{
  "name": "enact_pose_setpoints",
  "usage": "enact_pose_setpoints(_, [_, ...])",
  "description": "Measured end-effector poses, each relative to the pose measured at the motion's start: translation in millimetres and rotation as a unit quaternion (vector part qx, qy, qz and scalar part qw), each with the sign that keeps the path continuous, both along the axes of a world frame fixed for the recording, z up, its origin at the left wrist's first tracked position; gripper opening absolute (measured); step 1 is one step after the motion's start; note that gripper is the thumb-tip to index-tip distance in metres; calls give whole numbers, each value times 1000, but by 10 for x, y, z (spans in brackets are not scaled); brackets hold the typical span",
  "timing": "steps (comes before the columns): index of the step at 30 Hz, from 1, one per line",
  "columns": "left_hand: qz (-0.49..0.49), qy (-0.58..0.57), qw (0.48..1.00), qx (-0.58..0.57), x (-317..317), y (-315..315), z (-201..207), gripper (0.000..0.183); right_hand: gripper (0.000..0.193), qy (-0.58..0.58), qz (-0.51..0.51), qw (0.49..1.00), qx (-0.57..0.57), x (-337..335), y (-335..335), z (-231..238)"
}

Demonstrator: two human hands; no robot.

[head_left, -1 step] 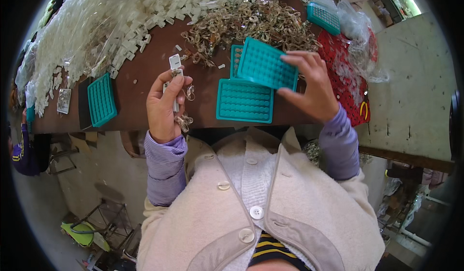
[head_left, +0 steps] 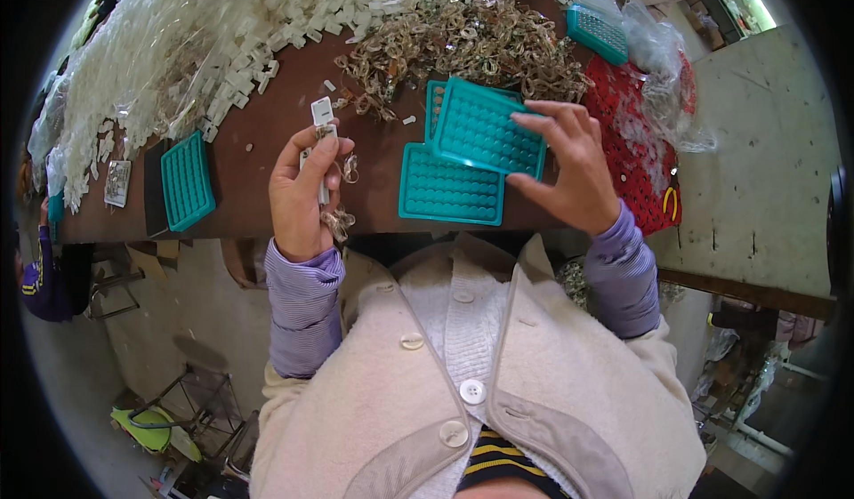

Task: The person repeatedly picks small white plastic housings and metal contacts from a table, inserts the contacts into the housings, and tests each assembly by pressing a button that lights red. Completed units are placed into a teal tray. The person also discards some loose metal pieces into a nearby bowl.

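My left hand (head_left: 302, 188) is closed around a few small white plastic cards (head_left: 321, 112), which stick out above and below the thumb. Small clear looped pieces (head_left: 338, 222) hang beside the fingers. My right hand (head_left: 574, 165) is spread at the right edge of a teal dimpled tray (head_left: 489, 125), thumb and fingers apart; whether the fingertips touch it I cannot tell. That tray lies askew over a second teal tray (head_left: 449, 198) in front and another tray (head_left: 435, 99) behind, which holds small pieces in its pockets.
Clear looped pieces (head_left: 471, 41) are heaped behind the trays. A large pile of white tagged strips (head_left: 178, 63) covers the table's left. Another teal tray (head_left: 188, 183) lies left; a filled one (head_left: 596, 35) sits back right. Yellow-handled pliers (head_left: 671, 204) rest on red cloth (head_left: 623, 108).
The top tray has shifted slightly left and lies lower over the others. My right hand's fingers have spread at its edge. The left hand stays in place.
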State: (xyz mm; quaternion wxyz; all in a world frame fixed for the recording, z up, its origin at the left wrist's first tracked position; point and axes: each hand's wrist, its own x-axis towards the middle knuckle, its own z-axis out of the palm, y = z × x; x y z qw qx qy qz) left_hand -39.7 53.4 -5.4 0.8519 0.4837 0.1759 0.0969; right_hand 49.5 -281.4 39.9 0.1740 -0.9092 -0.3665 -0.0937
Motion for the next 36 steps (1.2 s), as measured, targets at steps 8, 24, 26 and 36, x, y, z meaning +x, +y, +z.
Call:
enact_pose_setpoints(8, [-16,-26,1000,3,-112,-56,79,26,60,10,39,998,-46,-593,286,-108])
enact_pose_setpoints(24, [-174,13,984,35,81,-995,141,20,29,19,-53,955,293,-414,221,-556])
enact_pose_setpoints(26, [-201,36,979,14,136,-1150,87,19,20,7,-85,954,286,-194,92,-568])
enact_pose_setpoints(36, [-195,100,974,62,343,-1304,21,23,13,-58,-22,979,195,166,41,-662])
